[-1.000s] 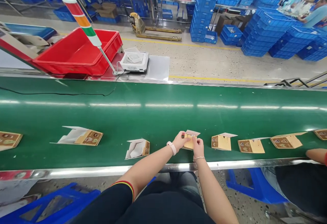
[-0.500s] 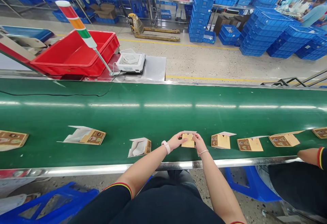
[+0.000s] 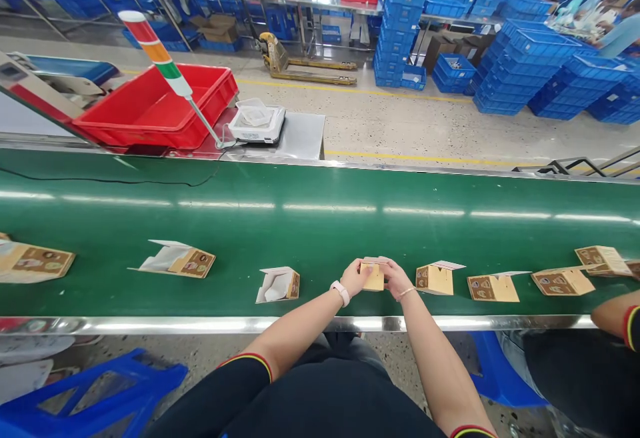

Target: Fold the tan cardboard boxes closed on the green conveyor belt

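A small tan box [image 3: 373,278] rests on the green conveyor belt [image 3: 320,238] between my hands. My left hand [image 3: 354,277] grips its left side, thumb on the front. Fingers of my right hand [image 3: 395,278] hold the box at its top and right side. To the left, an open box [image 3: 280,285] shows its white inside, and farther left lies another open box [image 3: 195,263] with its flap raised. On the right stand a box with a lifted flap [image 3: 435,279] and a brown printed box [image 3: 493,287].
More boxes lie at the far left [image 3: 45,262] and far right [image 3: 563,282]. A co-worker's arm [image 3: 613,308] is at the right edge. Beyond the belt are a red bin [image 3: 160,108], a white scale [image 3: 257,123] and a signal light pole [image 3: 160,58].
My right fingers have shifted up over the box's top edge. Another box has come into view at the far right, near the co-worker. The whole view has shifted slightly.
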Action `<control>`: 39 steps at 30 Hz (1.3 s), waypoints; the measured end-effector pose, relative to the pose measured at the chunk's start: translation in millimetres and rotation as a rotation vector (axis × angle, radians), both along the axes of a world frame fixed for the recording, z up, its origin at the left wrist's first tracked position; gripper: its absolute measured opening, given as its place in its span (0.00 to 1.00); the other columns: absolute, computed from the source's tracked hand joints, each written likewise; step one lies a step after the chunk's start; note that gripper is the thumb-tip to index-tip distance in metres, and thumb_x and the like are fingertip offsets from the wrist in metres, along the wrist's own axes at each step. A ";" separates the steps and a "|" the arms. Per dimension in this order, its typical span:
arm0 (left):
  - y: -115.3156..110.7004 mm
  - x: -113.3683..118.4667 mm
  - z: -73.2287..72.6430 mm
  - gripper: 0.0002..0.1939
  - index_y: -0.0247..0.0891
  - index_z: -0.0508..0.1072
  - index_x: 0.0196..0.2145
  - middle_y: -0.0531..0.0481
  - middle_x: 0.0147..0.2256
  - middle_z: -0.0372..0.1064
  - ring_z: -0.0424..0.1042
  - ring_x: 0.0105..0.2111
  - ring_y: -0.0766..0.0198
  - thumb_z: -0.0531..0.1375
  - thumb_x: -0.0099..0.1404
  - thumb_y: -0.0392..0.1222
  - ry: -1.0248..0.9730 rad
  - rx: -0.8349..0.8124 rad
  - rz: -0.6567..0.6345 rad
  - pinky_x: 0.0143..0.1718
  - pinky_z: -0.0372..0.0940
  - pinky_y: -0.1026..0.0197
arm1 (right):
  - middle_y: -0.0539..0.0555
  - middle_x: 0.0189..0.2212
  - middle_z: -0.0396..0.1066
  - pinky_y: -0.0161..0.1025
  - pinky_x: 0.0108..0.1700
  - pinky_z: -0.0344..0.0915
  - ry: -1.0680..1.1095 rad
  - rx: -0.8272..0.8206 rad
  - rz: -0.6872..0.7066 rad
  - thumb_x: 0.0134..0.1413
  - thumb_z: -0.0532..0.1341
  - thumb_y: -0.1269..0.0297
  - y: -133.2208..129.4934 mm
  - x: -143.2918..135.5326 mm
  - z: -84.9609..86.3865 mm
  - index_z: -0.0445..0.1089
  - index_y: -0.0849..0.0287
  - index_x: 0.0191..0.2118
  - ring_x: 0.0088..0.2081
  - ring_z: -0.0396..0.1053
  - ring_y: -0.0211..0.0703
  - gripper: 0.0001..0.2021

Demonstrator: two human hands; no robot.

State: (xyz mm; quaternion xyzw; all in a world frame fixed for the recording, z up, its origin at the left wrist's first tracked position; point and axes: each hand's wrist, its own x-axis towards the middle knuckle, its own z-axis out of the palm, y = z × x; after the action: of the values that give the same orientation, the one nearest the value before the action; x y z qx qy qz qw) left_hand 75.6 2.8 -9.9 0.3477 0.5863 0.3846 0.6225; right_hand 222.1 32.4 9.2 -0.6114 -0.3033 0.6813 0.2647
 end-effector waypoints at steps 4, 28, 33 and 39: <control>0.4 4.8 -2.4 0.12 0.36 0.70 0.38 0.43 0.38 0.73 0.73 0.36 0.61 0.63 0.59 0.44 0.001 -0.004 -0.001 0.38 0.69 0.59 | 0.54 0.43 0.72 0.41 0.35 0.69 -0.036 0.143 -0.133 0.37 0.64 0.47 -19.5 12.4 -9.1 0.69 0.52 0.39 0.41 0.71 0.48 0.21; -125.0 -162.9 -0.8 0.26 0.40 0.70 0.49 0.40 0.52 0.68 0.61 0.56 0.48 0.58 0.56 0.55 0.816 0.416 0.026 0.53 0.57 0.49 | 0.62 0.57 0.62 0.58 0.57 0.54 -0.328 1.351 0.832 0.50 0.59 0.55 -52.3 -92.4 -20.1 0.58 0.57 0.60 0.61 0.52 0.59 0.31; -98.2 -137.6 2.0 0.19 0.46 0.72 0.48 0.43 0.54 0.67 0.54 0.60 0.45 0.58 0.60 0.50 0.802 0.456 -0.138 0.54 0.50 0.46 | 0.54 0.47 0.72 0.59 0.55 0.51 -0.403 1.269 0.944 0.48 0.62 0.53 -37.7 -98.3 -25.0 0.74 0.48 0.42 0.59 0.53 0.61 0.15; -83.5 -106.0 0.4 0.09 0.45 0.76 0.32 0.45 0.44 0.73 0.60 0.53 0.49 0.56 0.62 0.46 0.593 0.545 -0.036 0.54 0.51 0.45 | 0.57 0.41 0.69 0.53 0.52 0.61 -0.302 1.075 0.399 0.54 0.56 0.54 -46.0 -96.9 -30.0 0.72 0.53 0.28 0.49 0.65 0.52 0.12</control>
State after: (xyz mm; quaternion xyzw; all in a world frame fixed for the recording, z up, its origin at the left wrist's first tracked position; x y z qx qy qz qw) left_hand -30.5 -80.7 -9.6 0.6061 0.6106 0.3984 0.3180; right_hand 125.2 -13.6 -20.8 -0.4129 -0.7493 0.3740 0.3581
